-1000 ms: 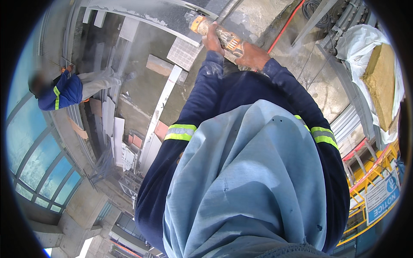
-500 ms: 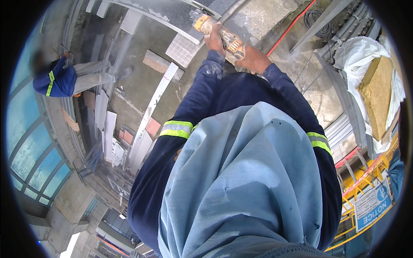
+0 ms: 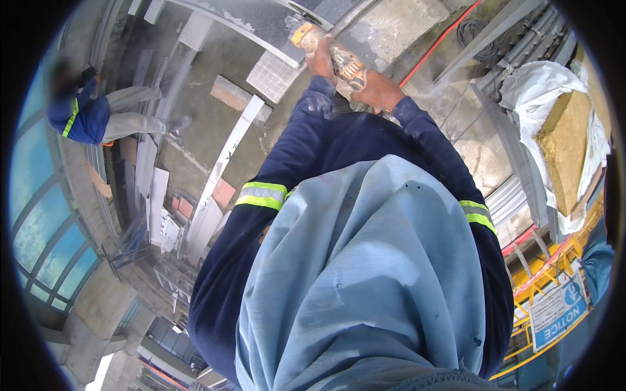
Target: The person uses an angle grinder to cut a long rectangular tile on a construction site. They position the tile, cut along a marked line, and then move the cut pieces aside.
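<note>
A dust-covered orange and grey angle grinder (image 3: 349, 68) lies across both my hands near the top of the view. My left hand (image 3: 320, 62) grips the grinder's body close to its yellow-orange front end. Around the rear part my right hand (image 3: 379, 91) is closed, with the thumb side toward the orange vents. The grinder's head reaches the edge of a dark grey slab (image 3: 261, 25), where pale dust shows. Its disc cannot be made out.
At the left, another person (image 3: 85, 117) in a navy jacket stands among long metal profiles. A patterned tile (image 3: 274, 77) and a long white strip (image 3: 228, 159) lie nearby. A red hose (image 3: 437, 45) runs at upper right, beside wrapped yellow insulation (image 3: 564, 150). A yellow barrier (image 3: 521, 313) stands lower right.
The view has shifted slightly, so most things sit a little further left. My grip on the grinder is the same. The other person's arm and legs have moved a little.
</note>
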`<state>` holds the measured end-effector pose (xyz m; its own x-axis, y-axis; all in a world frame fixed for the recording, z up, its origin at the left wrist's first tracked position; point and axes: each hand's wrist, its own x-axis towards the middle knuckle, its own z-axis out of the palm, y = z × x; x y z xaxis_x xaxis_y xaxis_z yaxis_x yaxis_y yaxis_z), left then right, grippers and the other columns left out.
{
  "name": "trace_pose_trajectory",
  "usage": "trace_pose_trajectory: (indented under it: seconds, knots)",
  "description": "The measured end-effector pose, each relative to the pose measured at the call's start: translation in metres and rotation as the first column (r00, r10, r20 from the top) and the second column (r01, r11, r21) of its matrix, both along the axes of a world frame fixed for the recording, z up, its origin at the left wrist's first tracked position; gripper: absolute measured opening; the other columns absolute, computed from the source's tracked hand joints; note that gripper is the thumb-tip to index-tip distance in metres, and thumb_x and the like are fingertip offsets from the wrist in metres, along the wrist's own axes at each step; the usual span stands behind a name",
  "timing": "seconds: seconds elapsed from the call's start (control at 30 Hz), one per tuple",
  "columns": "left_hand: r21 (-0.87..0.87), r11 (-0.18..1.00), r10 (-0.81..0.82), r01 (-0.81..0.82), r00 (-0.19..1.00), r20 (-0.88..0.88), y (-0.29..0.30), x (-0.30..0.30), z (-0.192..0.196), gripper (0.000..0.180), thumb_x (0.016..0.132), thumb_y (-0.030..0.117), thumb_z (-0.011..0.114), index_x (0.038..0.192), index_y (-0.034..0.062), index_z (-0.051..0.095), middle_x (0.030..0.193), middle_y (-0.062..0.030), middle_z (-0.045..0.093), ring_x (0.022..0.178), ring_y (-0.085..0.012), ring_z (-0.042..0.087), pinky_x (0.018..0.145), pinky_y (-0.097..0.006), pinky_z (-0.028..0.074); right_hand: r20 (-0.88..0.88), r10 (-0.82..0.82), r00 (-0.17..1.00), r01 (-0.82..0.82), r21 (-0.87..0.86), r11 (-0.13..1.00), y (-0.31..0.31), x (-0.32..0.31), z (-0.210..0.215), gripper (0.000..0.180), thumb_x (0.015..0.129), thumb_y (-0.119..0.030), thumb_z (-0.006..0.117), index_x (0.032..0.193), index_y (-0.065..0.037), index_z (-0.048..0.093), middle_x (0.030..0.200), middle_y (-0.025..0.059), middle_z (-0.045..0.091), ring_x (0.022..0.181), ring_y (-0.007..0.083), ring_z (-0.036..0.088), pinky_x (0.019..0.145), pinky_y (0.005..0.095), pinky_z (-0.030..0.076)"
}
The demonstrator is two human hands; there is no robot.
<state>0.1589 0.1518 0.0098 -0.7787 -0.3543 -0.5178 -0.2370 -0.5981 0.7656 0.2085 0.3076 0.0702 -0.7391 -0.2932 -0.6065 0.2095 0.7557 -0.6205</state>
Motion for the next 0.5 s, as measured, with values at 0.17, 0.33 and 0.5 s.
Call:
trace_pose_trajectory:
  seconds: [0.17,0.33,0.5]
  knots:
    - [0.007,1.0,-0.015,0.015,1.0,0.0,-0.008,-0.009,-0.004,0.033,0.083,0.019,0.074,0.105,-0.0018,0.059,0.086,-0.01,0.064,0.068,-0.0227,0.065,0.062,-0.039,0.056,0.06,0.01,0.998,-0.006,-0.064,0.998,-0.004,-0.012,-0.01,0.063,0.074,-0.037,0.075,0.114,0.009,0.058,0.095,0.0238,0.071,0.078,0.0322,0.073,0.076,0.0411,0.057]
    - [-0.008,1.0,-0.021,0.021,0.999,0.033,-0.003,-0.003,-0.001,0.044,0.082,0.019,0.075,0.114,-0.0046,0.056,0.09,-0.0133,0.063,0.072,-0.027,0.068,0.066,-0.045,0.059,-0.06,0.011,0.998,-0.014,-0.043,0.999,0.0,-0.002,-0.006,0.063,0.075,-0.035,0.075,0.115,0.009,0.055,0.088,0.022,0.07,0.063,0.0281,0.069,0.061,0.038,0.055]
    - [-0.003,1.0,-0.024,0.024,1.0,-0.014,0.007,0.013,0.0,0.045,0.082,0.019,0.076,0.114,-0.0054,0.057,0.093,-0.0136,0.064,0.077,-0.0269,0.068,0.07,-0.044,0.059,0.082,0.007,0.997,-0.004,-0.033,0.999,0.013,0.011,0.011,0.058,0.075,-0.035,0.074,0.111,0.007,0.058,0.084,0.021,0.071,0.062,0.0286,0.07,0.067,0.0397,0.056]
